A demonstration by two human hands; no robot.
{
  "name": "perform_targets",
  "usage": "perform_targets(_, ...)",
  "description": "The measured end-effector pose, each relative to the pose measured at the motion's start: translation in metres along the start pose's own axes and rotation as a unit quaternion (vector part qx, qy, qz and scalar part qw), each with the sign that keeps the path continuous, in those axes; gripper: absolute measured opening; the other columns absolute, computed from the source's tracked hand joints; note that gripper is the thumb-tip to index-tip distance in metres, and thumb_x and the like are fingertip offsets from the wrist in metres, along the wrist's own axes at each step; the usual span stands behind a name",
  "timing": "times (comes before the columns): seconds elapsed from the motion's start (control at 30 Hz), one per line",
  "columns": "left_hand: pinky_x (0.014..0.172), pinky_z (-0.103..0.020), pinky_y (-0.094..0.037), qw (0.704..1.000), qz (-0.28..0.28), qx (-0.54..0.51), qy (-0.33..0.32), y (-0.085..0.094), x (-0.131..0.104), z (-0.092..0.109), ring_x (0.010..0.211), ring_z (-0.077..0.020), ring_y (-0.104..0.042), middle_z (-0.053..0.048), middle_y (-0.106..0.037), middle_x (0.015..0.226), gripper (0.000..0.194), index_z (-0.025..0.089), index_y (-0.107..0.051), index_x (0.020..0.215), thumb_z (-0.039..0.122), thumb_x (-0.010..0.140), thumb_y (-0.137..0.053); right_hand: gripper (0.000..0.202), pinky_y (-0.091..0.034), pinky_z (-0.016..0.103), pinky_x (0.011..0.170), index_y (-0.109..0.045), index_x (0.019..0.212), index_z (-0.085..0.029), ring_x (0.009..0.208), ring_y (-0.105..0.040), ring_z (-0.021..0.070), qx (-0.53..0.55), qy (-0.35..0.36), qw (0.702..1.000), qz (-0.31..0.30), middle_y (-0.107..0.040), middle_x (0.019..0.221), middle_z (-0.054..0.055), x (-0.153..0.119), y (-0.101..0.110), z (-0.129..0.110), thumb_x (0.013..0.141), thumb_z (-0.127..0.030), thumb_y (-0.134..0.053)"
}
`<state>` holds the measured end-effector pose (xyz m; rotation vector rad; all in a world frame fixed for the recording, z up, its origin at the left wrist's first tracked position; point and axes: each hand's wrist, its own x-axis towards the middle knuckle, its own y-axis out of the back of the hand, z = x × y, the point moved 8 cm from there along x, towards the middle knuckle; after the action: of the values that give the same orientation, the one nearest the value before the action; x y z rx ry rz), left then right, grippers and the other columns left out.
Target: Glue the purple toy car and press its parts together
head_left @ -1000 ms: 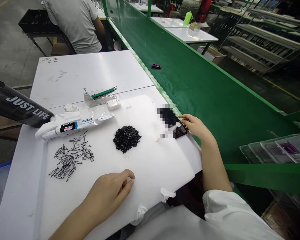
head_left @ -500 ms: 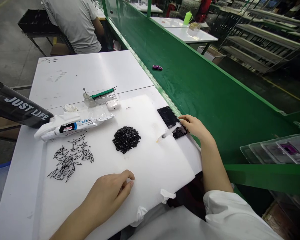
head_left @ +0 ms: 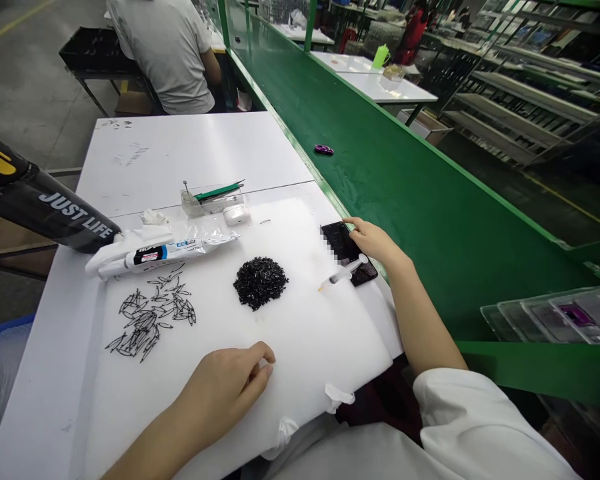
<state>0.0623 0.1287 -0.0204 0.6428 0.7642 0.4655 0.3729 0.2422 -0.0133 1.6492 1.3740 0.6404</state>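
Note:
My left hand (head_left: 235,377) rests on the white foam sheet (head_left: 300,393), fingers loosely curled, thumb and index tip slightly apart, with nothing seen between them. A heap of small black pieces (head_left: 261,283) lies just beyond it. To its left are scattered thin black leaf-shaped loops (head_left: 147,320). My right hand (head_left: 377,243) reaches over the right edge of a dark phone (head_left: 347,240), index finger stretched out at its top corner. The remaining fingers are partly hidden. Beside that hand, a syringe (head_left: 344,273) with a yellowish tip lies across the phone and foam.
A white and blue tube (head_left: 180,249), an earbud case (head_left: 237,213) and a clear tray (head_left: 213,200) with green-handled tweezers (head_left: 220,191) lie farther back. A black bottle (head_left: 55,203) leans in at left. The green conveyor (head_left: 380,180) runs along the right. A person (head_left: 163,53) sits ahead.
My right hand has moved up along the phone to its top corner. My left hand stays in place on the foam. The view has shifted slightly.

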Motion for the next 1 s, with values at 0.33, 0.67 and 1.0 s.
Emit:
perform_targets(0.33, 0.062, -0.027, -0.036, 1.0, -0.018, -0.012, 0.013, -0.001, 0.002, -0.003, 0.066, -0.0178, -0.057, 0.002, -0.06, 0.068, 0.032, 0.025, -0.056, 0.099, 0.035, 0.091, -0.026, 0.048, -0.05, 0.027, 0.065, -0.047, 0.127, -0.019, 0.068, -0.056, 0.014, 0.13, -0.053, 0.985, -0.099, -0.06, 0.091, 0.006, -0.013, -0.004, 0.043, 0.08, -0.029, -0.047)
perform_targets(0.67, 0.063, -0.027, -0.037, 1.0, -0.021, -0.017, 0.013, -0.001, 0.002, -0.003, 0.068, -0.0175, -0.058, 0.002, -0.061, 0.071, 0.032, 0.026, -0.055, 0.099, 0.037, 0.092, -0.027, 0.053, -0.051, 0.026, 0.069, -0.046, 0.127, -0.022, 0.072, -0.057, 0.0134, 0.144, -0.075, 0.971, -0.176, -0.056, 0.101, 0.006, -0.028, -0.001, 0.04, 0.074, -0.021, -0.055)
perform_targets(1.0, 0.063, -0.028, -0.037, 0.999, -0.021, -0.02, 0.015, 0.0, 0.002, -0.002, 0.067, -0.0175, -0.058, 0.002, -0.062, 0.071, 0.034, 0.026, -0.056, 0.1, 0.037, 0.091, -0.025, 0.057, -0.05, 0.027, 0.069, -0.04, 0.132, -0.025, 0.074, -0.058, 0.0144, 0.117, -0.074, 0.973, -0.185, -0.054, 0.102, 0.005, -0.029, -0.001, 0.039, 0.077, -0.024, -0.053)
